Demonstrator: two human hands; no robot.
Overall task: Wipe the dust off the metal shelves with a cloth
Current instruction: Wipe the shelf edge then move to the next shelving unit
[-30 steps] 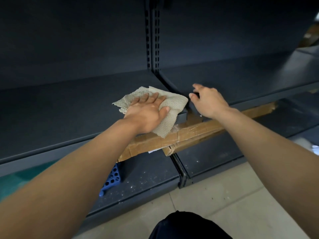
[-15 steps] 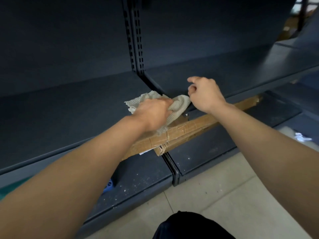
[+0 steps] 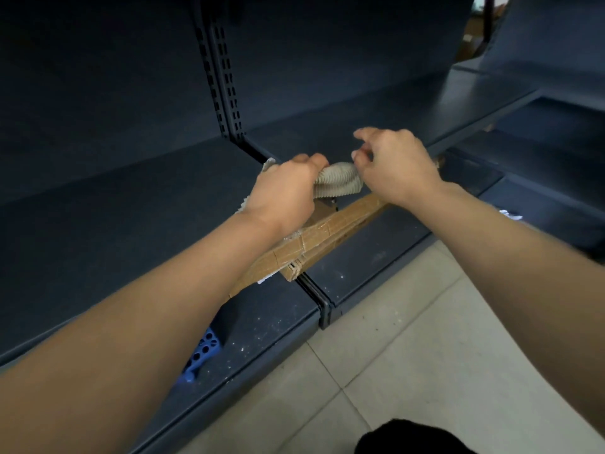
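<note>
the cloth point(image 3: 339, 180) is held bunched at the front edge of the dark metal shelf point(image 3: 131, 204), just where two shelf sections meet below the slotted upright point(image 3: 226, 93). it is gripped by the left hand point(image 3: 284, 194), whose fingers are curled tight around it, so that only a ribbed fold is left showing to the right of the knuckles and a small corner to the left. the gathering is judged to be deliberate: a wadded cloth can be re-folded to bring a cleaner face outward, or passed across for the next section.

the right hand point(image 3: 393, 165) is brought close against the exposed fold, with thumb and forefinger drawn together as if to pinch its edge; whether the fabric is actually caught between them cannot be told. the other fingers are loosely bent.

below the hands, a taped cardboard package point(image 3: 327, 234) is lying slantwise across the lower shelf point(image 3: 278, 326), on which pale specks of dust are seen. a blue perforated basket point(image 3: 203, 352) is partly hidden beneath the left forearm. the lower shelf is judged not yet wiped, so much of the task appears to remain.
</note>
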